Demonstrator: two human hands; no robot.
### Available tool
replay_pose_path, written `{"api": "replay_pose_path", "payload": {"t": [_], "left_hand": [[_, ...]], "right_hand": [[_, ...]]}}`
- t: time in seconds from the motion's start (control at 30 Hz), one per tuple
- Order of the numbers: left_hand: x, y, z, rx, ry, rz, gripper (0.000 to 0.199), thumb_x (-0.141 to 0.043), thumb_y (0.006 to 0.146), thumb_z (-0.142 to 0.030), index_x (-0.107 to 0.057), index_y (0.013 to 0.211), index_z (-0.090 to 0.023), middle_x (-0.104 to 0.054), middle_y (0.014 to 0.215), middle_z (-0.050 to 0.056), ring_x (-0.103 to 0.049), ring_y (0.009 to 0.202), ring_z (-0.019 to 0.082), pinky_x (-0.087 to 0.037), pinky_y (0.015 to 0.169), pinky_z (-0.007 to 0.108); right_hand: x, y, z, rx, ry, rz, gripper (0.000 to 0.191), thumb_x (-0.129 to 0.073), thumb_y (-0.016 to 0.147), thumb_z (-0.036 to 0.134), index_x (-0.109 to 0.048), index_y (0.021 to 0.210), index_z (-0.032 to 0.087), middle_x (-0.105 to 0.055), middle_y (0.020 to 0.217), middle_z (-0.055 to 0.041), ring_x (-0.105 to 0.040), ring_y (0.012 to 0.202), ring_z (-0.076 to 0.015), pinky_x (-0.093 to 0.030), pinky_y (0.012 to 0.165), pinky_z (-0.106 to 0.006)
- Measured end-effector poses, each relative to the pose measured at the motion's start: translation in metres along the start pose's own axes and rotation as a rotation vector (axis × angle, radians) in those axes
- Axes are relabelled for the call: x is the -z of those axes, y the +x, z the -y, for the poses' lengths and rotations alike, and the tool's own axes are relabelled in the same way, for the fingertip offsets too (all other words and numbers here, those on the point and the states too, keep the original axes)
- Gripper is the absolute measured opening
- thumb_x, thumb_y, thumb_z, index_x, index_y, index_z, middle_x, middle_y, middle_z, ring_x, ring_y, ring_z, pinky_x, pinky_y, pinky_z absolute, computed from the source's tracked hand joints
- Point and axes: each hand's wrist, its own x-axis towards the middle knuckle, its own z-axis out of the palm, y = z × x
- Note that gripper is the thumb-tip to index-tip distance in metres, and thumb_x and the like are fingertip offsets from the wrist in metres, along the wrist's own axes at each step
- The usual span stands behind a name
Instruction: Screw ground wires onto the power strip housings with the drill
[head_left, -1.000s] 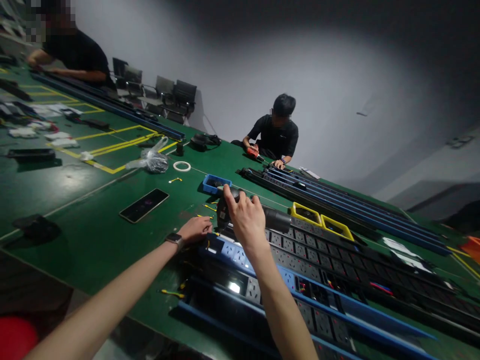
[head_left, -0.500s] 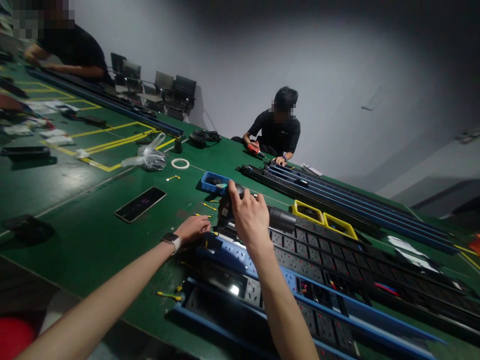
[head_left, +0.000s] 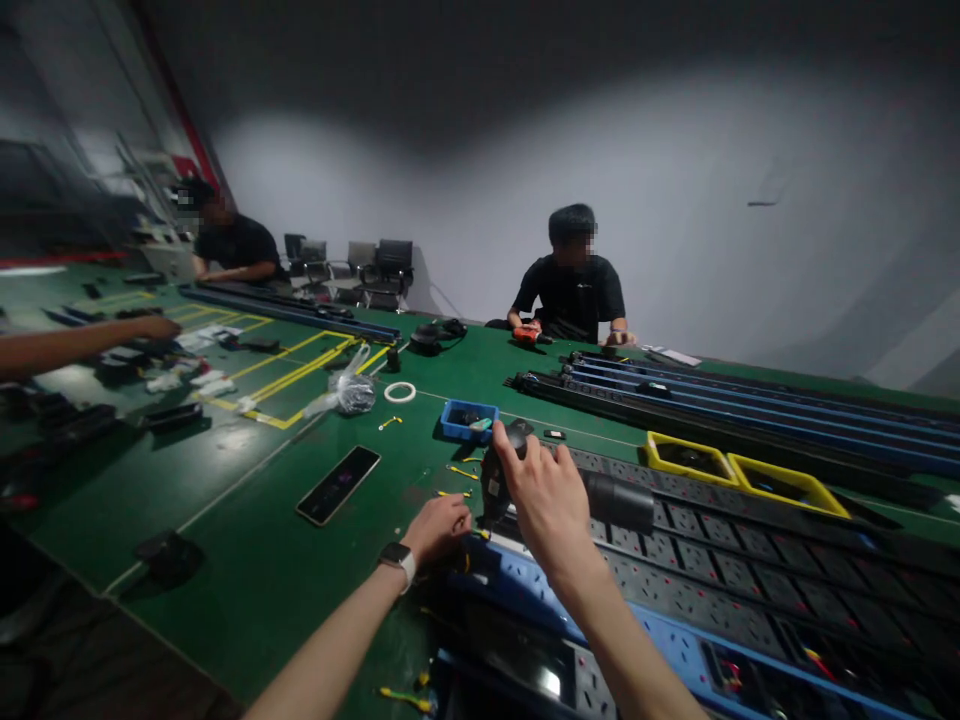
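Note:
My right hand is wrapped around a black cordless drill, its head pointing down over the end of a blue power strip. The thick round end of the drill sticks out to the right of my fingers. My left hand, with a watch on its wrist, is closed beside the strip's end. A short yellow-green wire shows by its fingertips; what they pinch is hidden. More yellow-green wires lie just beyond.
A blue bin and yellow bins stand beyond my hands. Black socket strips cover the right side. A phone and a tape roll lie left. Across the table, a co-worker has a red drill.
My view has tilted up and turned left, so the table appears lower and further right. Another person's arm now shows at the left edge. My right hand still holds the drill.

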Motion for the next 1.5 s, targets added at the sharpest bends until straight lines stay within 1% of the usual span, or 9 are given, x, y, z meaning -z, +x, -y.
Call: {"api": "replay_pose_path", "payload": {"t": [0.17,0.37,0.6,0.8,0.97,1.13,1.27,1.37,1.5], "left_hand": [[-0.001,0.005,0.0,0.003,0.017,0.037,0.026,-0.048,0.09,-0.019,-0.066,0.072,-0.017,-0.063,0.085,0.005,-0.051,0.073,0.011,-0.028,0.065,0.025],[-0.001,0.004,0.005,-0.004,-0.033,0.049,0.019,-0.051,0.086,-0.013,-0.065,0.075,-0.018,-0.064,0.086,0.004,-0.053,0.075,0.012,-0.028,0.065,0.025],[-0.002,0.004,0.0,0.005,0.029,0.031,0.027,-0.045,0.092,-0.017,-0.066,0.074,-0.016,-0.061,0.084,0.004,-0.049,0.072,0.012,-0.028,0.065,0.026],[-0.002,0.003,-0.002,0.016,-0.062,0.038,0.024,-0.046,0.087,-0.012,-0.064,0.073,-0.017,-0.059,0.082,0.002,-0.046,0.071,0.01,-0.026,0.065,0.024],[-0.005,0.001,-0.003,0.036,-0.107,-0.004,0.023,-0.045,0.085,-0.009,-0.06,0.067,-0.015,-0.057,0.08,0.002,-0.044,0.07,0.009,-0.023,0.065,0.024],[-0.004,0.0,0.0,-0.003,-0.139,-0.003,0.019,-0.047,0.078,-0.005,-0.059,0.068,-0.016,-0.057,0.08,0.001,-0.045,0.072,0.009,-0.023,0.066,0.024],[-0.005,0.001,0.002,-0.014,-0.098,0.003,0.021,-0.046,0.079,-0.004,-0.06,0.069,-0.016,-0.058,0.081,0.002,-0.045,0.07,0.01,-0.022,0.065,0.026],[-0.006,0.003,0.002,-0.008,-0.052,0.007,0.021,-0.047,0.083,-0.007,-0.062,0.071,-0.016,-0.06,0.083,0.003,-0.046,0.07,0.01,-0.022,0.064,0.027],[-0.007,0.005,0.003,0.007,0.016,0.001,0.018,-0.049,0.084,-0.008,-0.062,0.074,-0.015,-0.062,0.083,0.004,-0.048,0.071,0.011,-0.022,0.064,0.028]], "right_hand": [[0.0,0.001,-0.001,0.005,0.01,0.001,0.068,-0.036,0.095,0.004,-0.026,0.157,0.029,-0.064,0.109,-0.0137,-0.066,0.092,-0.0231,-0.044,0.087,-0.038],[0.0,0.005,-0.005,0.021,0.012,0.004,0.07,-0.036,0.093,0.004,-0.024,0.158,0.025,-0.064,0.106,-0.0137,-0.065,0.092,-0.0233,-0.045,0.086,-0.038],[-0.001,0.004,-0.006,0.009,0.013,0.013,0.068,-0.036,0.095,0.005,-0.023,0.158,0.025,-0.063,0.105,-0.0126,-0.065,0.091,-0.0223,-0.044,0.086,-0.038],[-0.001,0.004,-0.006,0.005,0.005,0.006,0.066,-0.037,0.097,0.007,-0.023,0.158,0.026,-0.063,0.109,-0.0136,-0.065,0.094,-0.0221,-0.044,0.089,-0.039],[-0.001,0.002,-0.005,-0.026,0.026,0.005,0.065,-0.037,0.097,0.006,-0.024,0.157,0.028,-0.064,0.107,-0.0124,-0.065,0.095,-0.0212,-0.045,0.089,-0.037],[-0.005,0.002,-0.009,-0.077,0.036,0.023,0.065,-0.037,0.097,0.006,-0.026,0.157,0.028,-0.064,0.104,-0.0123,-0.065,0.095,-0.0206,-0.044,0.088,-0.036],[-0.007,0.004,-0.011,-0.077,0.041,0.025,0.065,-0.036,0.097,0.006,-0.025,0.157,0.027,-0.064,0.106,-0.0134,-0.066,0.095,-0.0216,-0.044,0.088,-0.037],[-0.006,0.004,-0.009,-0.076,0.038,0.023,0.065,-0.036,0.097,0.005,-0.027,0.157,0.028,-0.064,0.104,-0.0129,-0.067,0.092,-0.0222,-0.045,0.088,-0.038],[-0.003,0.002,-0.004,-0.061,0.023,0.0,0.065,-0.038,0.097,0.007,-0.026,0.157,0.03,-0.065,0.104,-0.0125,-0.067,0.092,-0.022,-0.046,0.087,-0.038]]}}
